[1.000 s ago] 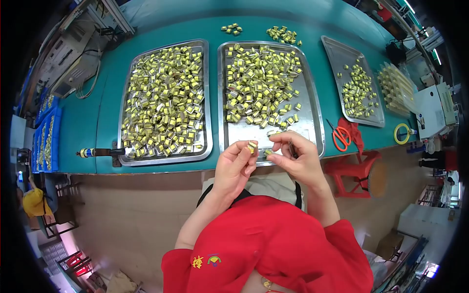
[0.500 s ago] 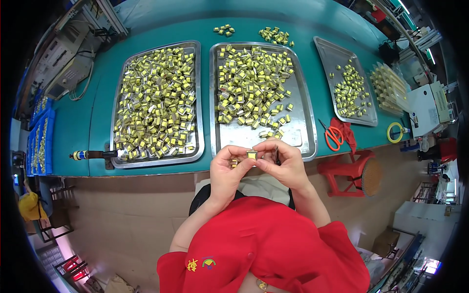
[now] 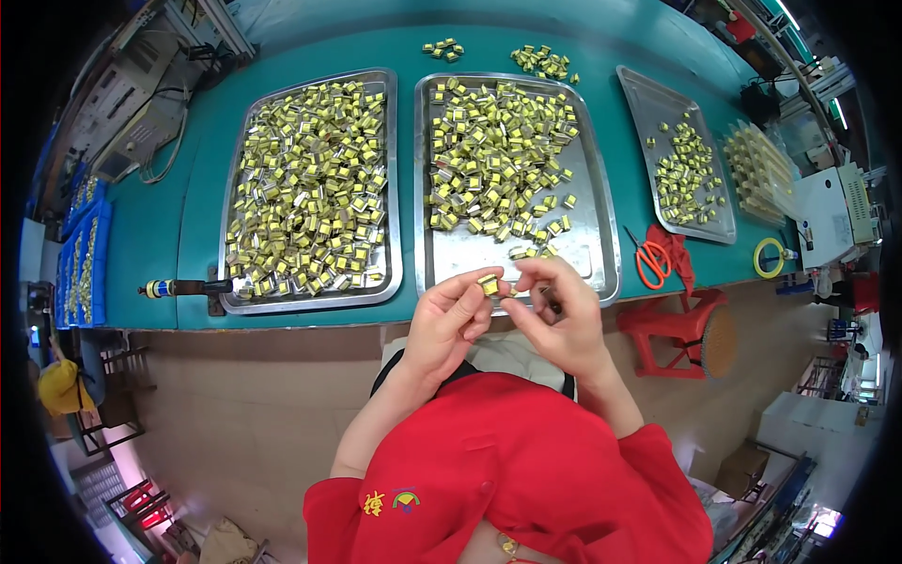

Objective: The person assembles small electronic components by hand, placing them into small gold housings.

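Observation:
My left hand (image 3: 449,320) pinches a small yellow-taped transformer (image 3: 489,284) between thumb and fingertips, just past the near edge of the middle metal tray (image 3: 609,254). Close beside it on the right, my right hand (image 3: 564,315) has its fingers curled, with thumb and index tip near the part. A small dark item (image 3: 554,307) shows within the right fingers; its kind is hidden. Many similar transformers (image 3: 498,160) lie heaped in the middle tray, thinning toward its near right side.
A fuller tray (image 3: 395,235) of transformers lies left, beside a tool with a dark handle (image 3: 178,288). Right are a slanted tray (image 3: 648,141) of fewer pieces, orange-handled scissors (image 3: 652,263), a red cloth (image 3: 678,252) and a yellow tape roll (image 3: 769,258). A red stool (image 3: 672,329) stands below.
The transformer has tilted and stays in my left fingertips. My right hand has drawn slightly away from it to the right. The whole view has shifted a little.

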`<state>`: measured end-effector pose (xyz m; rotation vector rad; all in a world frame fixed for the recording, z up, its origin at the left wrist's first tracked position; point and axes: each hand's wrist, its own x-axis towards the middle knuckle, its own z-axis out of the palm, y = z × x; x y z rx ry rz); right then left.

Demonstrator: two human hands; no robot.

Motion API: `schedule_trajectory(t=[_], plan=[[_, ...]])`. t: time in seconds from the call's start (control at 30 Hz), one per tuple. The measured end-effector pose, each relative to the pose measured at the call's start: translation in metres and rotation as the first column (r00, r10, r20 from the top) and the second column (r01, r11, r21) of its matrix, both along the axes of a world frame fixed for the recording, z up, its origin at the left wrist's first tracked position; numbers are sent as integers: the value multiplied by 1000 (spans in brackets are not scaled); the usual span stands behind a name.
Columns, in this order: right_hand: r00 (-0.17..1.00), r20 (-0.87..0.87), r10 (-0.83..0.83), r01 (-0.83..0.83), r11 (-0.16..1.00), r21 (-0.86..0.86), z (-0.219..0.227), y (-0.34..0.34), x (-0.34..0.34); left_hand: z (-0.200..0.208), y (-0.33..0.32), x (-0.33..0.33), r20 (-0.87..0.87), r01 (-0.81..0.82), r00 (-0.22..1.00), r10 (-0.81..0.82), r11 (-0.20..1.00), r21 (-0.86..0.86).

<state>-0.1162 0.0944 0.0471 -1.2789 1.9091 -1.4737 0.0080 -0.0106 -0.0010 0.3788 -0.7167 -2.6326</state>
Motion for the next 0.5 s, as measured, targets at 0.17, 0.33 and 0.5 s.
schedule_trajectory(t=[0.17, 0.33, 0.5], plan=[[988, 151, 15, -21, 999, 38, 0, 10, -10, -7, -1, 2, -173, 101, 982, -70, 979, 177], [998, 49, -42, 40, 999, 34, -7, 14, -13, -8, 0, 3, -191, 136, 977, -98, 970, 200], [999, -50, 2, 3, 996, 94, 0, 16, -15, -12, 0, 3, -211, 142, 973, -95, 965, 220]])
